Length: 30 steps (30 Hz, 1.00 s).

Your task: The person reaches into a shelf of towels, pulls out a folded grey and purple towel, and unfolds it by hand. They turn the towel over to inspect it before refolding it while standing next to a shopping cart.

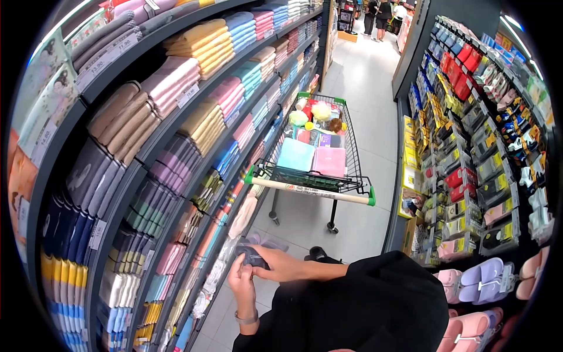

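Note:
A small dark grey bundle that looks like folded cloth (pixel 252 257) is held between both my hands, low and close to the left shelves. My right hand (pixel 274 264) reaches in from the right and wraps around its near side. My left hand (pixel 239 280), with a band on the wrist, pinches its lower edge between thumb and fingers. Beyond my hands stands a shopping cart (pixel 311 189). In its basket lie a light blue folded item (pixel 295 155), a pink one (pixel 329 162) and several puffy round items near the front.
Shelves of folded towels (pixel 120 120) line the left side at close range. On the right hang packaged goods (pixel 457 152) and slippers (pixel 482 280). A tiled floor (pixel 369 111) runs ahead, with people (pixel 382 17) standing at the far end.

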{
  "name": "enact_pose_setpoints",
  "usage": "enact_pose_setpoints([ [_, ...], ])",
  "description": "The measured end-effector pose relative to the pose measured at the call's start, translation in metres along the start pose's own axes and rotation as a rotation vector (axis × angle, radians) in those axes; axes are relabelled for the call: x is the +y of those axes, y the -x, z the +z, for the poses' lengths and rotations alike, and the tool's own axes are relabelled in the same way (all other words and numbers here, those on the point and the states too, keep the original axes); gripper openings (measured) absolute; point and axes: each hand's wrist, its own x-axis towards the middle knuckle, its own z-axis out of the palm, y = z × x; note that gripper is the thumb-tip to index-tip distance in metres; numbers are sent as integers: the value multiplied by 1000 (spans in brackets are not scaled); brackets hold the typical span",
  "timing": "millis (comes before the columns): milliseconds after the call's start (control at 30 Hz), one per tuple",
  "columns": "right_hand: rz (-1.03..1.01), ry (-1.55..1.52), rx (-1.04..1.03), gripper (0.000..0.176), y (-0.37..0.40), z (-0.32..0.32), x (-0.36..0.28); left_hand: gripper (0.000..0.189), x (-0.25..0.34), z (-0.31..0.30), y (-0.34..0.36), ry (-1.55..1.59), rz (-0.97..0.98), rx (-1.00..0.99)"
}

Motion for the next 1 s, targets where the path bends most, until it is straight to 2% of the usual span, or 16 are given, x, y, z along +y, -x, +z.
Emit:
enact_pose_setpoints([
  [100, -7, 22, -12, 54, 5, -2, -6, 37, -12, -10, -1, -30, 68, 49],
  [167, 143, -143, -121, 47, 8, -11, -6, 36, -7, 0, 1, -78, 55, -39],
  [200, 136, -143, -125, 47, 9, -14, -4, 36, -5, 8, 2, -80, 62, -36],
  [300, 157, -190, -111, 42, 13, -25, 6, 38, 2, 40, 6, -117, 166, -41],
  [367, 117, -276, 8, 35, 18, -33, 12, 39, 7, 61, 6, -108, 266, -91],
  [433, 144, -297, 21, 36, 23, -46, 19, 41, 4, 73, 5, -121, 266, -112],
  [600, 134, -352, 17, 36, 31, -75, 28, 41, -4, 95, -2, -432, 290, -148],
  [667, 126, -248, 22, 35, 32, -83, 34, 41, -7, 102, -6, -555, 323, -158],
  [767, 119, -143, 94, 34, 37, -94, 38, 36, -7, 116, -14, -944, 638, -163],
  [833, 124, -245, 146, 29, 35, -94, 51, 34, -3, 123, -20, -1084, 740, -114],
  [900, 68, -201, 145, 29, 33, -104, 52, 29, -2, 120, -27, -1168, 837, -66],
  [967, 203, -108, 89, 30, 29, -121, 40, 24, 11, 126, -28, -1109, 871, -78],
  [1000, 120, -221, 123, 31, 24, -126, 39, 21, 18, 125, -29, -1026, 860, -113],
])
